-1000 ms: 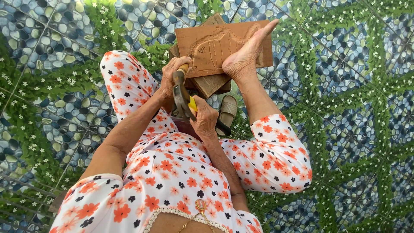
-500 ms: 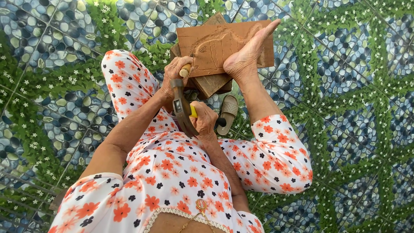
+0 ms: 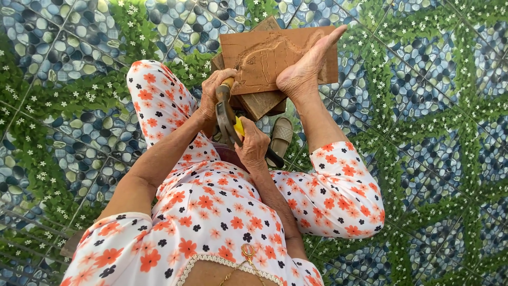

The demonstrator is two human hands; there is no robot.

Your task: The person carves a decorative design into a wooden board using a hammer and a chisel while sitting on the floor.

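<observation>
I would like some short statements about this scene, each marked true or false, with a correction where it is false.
1. The left hand grips a tool with a yellow handle against the carved wooden board. True.
2. The right hand holds a hammer. True.
3. A bare foot rests on the board. True.
4. The board lies on a table. False: it lies on other wooden pieces on the tiled floor.
5. The person wears plain blue clothes. False: the clothes are white with orange flowers.
6. Both sandals are on the feet. False: one sandal lies loose on the floor.
</observation>
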